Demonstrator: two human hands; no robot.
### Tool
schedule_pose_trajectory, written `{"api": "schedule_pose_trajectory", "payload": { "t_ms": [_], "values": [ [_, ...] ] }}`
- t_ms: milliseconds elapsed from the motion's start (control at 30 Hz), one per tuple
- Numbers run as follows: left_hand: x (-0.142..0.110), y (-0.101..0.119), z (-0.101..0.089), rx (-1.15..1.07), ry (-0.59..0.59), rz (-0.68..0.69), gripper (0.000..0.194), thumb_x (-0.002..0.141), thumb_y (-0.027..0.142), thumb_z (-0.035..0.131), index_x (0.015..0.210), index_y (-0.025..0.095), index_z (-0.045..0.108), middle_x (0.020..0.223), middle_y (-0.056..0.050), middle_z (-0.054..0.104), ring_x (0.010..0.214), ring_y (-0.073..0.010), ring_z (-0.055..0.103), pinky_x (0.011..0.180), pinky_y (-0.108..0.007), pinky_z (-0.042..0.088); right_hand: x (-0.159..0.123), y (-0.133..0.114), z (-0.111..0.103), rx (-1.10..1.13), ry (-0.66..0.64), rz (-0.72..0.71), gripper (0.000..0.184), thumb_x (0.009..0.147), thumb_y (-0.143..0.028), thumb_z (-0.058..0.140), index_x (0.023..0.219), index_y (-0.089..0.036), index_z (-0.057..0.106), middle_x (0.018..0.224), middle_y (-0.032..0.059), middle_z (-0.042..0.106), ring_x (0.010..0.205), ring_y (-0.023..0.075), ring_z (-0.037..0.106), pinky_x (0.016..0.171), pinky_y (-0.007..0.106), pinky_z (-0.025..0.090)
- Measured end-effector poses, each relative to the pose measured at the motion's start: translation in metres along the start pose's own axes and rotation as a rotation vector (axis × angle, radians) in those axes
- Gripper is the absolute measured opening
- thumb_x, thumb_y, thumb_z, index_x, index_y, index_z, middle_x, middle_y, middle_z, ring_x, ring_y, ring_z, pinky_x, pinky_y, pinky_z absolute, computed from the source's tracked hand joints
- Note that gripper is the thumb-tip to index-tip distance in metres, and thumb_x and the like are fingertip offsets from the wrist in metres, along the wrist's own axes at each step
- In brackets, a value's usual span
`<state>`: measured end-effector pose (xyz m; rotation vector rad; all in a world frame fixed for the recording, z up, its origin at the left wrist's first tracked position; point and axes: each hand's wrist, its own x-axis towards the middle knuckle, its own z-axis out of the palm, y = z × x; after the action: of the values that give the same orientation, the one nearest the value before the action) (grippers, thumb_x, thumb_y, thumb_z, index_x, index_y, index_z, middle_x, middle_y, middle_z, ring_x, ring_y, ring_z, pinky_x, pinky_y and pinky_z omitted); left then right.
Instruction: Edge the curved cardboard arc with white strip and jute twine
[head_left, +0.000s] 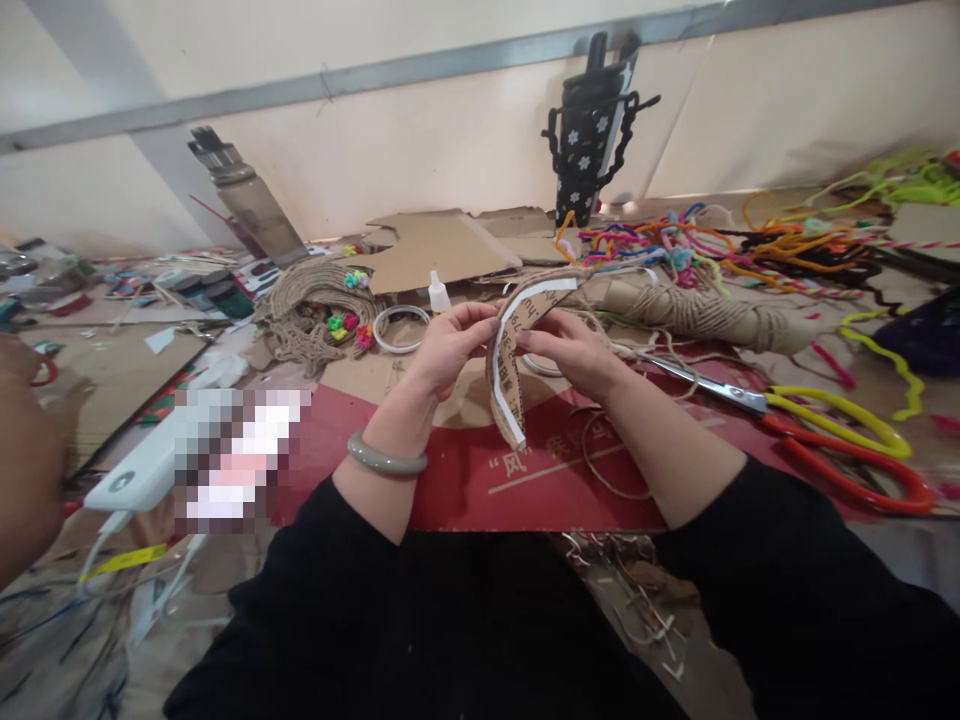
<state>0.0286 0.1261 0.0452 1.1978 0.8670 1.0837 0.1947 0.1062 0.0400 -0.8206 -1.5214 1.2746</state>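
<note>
Both hands hold up a curved cardboard crescent (514, 350) with printed writing, a white strip along its curve and twine on its outer edge. My left hand (461, 345) pinches it from the left, thumb and fingers closed on the edge. My right hand (574, 350) grips its right side, the fingers partly behind it. A white ring (401, 330) lies left of my left hand, with a small white glue bottle (439, 295) just behind. Below the hands is a red printed cardboard sheet (450, 490). A loop of twine (600, 470) rests on it.
Scissors with red and yellow handles (750, 400) lie right. Behind them is a twine-wound tube (697, 315). A twine bundle with small flowers (315, 310), a grey bottle (251, 200) and a black tumbler (589, 140) stand around. Another person's arm (26, 460) enters at left, near a white power bank (161, 450).
</note>
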Motion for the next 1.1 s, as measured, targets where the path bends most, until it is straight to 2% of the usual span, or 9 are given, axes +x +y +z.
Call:
{"api": "schedule_pose_trajectory", "payload": {
  "t_ms": [100,300,567,867,1100],
  "values": [
    [0.0000,-0.0003,0.0001,-0.011,0.004,0.019,0.015,0.068,0.024,0.075,0.077,0.016,0.066,0.071,0.002,0.063,0.060,-0.0052,0.054,0.059,-0.019,0.043,0.0002,0.0003,0.0005,0.016,0.015,-0.022,0.042,0.069,-0.037,0.069,0.107,-0.019,0.064,0.103,0.0055,0.069,0.101,0.0213,0.060,0.083,0.035,0.049],
    [0.0004,-0.0011,-0.0009,0.021,0.020,0.030,0.014,0.069,0.023,0.073,0.079,0.016,0.066,0.074,0.002,0.063,0.063,-0.0064,0.055,0.061,-0.021,0.044,0.0004,0.0027,-0.0005,0.013,0.075,-0.038,0.042,0.069,-0.036,0.067,0.107,-0.019,0.064,0.097,0.0041,0.069,0.096,0.0209,0.061,0.083,0.036,0.048],
    [0.0008,-0.0001,0.0000,0.032,0.061,0.051,0.013,0.069,0.024,0.074,0.076,0.017,0.066,0.070,0.002,0.062,0.062,-0.0062,0.053,0.060,-0.020,0.042,0.0003,0.0052,-0.0016,0.019,0.040,-0.049,0.048,0.068,-0.041,0.069,0.110,-0.020,0.061,0.101,0.0054,0.067,0.098,0.0219,0.060,0.083,0.036,0.048],
    [0.0014,-0.0022,-0.0017,0.032,0.026,0.039,0.019,0.068,0.031,0.077,0.077,0.017,0.068,0.072,0.001,0.064,0.062,-0.0062,0.054,0.060,-0.020,0.043,0.0014,0.0048,-0.0014,0.092,0.082,-0.087,0.046,0.068,-0.037,0.070,0.110,-0.021,0.061,0.098,0.0045,0.067,0.092,0.0195,0.061,0.083,0.035,0.050],
    [0.0005,-0.0005,-0.0004,-0.010,0.021,0.042,0.017,0.067,0.028,0.077,0.075,0.016,0.068,0.070,0.001,0.064,0.061,-0.0062,0.054,0.060,-0.020,0.044,-0.0004,-0.0009,0.0018,0.019,0.054,-0.095,0.048,0.066,-0.041,0.074,0.108,-0.021,0.062,0.099,0.0043,0.068,0.101,0.0212,0.061,0.096,0.039,0.047]
  ]
}}
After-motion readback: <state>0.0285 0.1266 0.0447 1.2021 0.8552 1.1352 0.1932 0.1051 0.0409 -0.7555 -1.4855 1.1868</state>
